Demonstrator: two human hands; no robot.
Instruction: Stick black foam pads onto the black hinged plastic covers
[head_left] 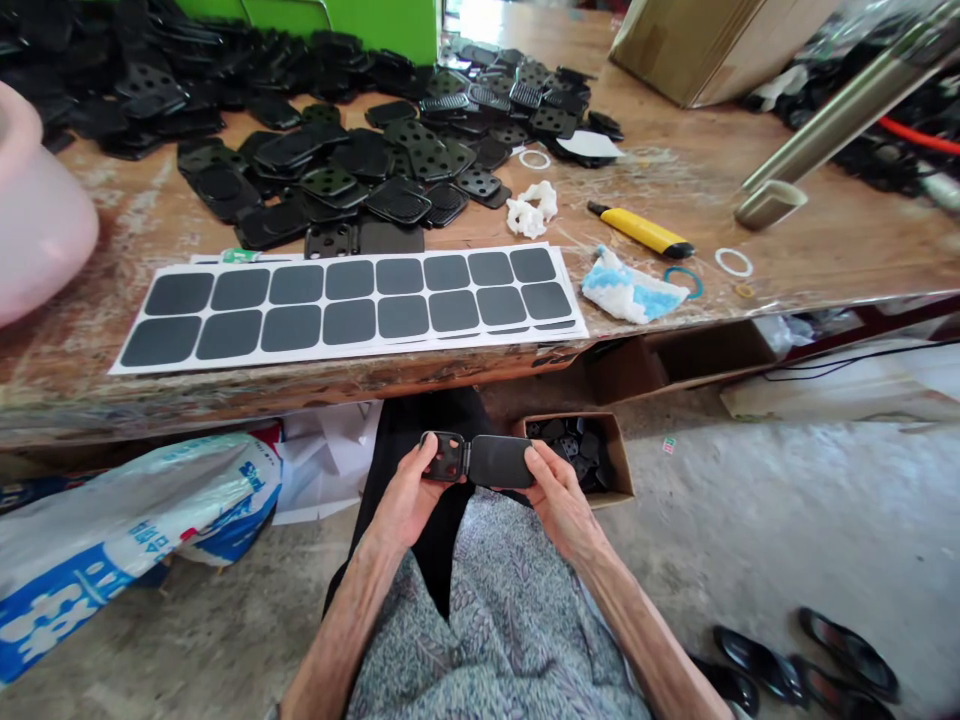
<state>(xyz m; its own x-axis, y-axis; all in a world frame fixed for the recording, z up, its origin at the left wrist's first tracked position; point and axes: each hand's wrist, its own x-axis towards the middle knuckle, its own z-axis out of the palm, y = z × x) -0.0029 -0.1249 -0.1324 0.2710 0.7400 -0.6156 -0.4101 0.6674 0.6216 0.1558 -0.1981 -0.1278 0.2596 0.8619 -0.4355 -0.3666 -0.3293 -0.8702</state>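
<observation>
Grip of the left hand [405, 497] pinching a black perforated plate [442, 457], grip of the right hand [559, 490] pinching a matte black pad [499, 461], the two edge to edge above the lap [487, 610], nearer than the surface [750, 250]. Undersides out of sight; join between the pieces hard to make out.

Sheet of square pads [345, 305] on the workbench [825, 250], loose plates [360, 170] behind it, cardboard box [616, 465] below
</observation>
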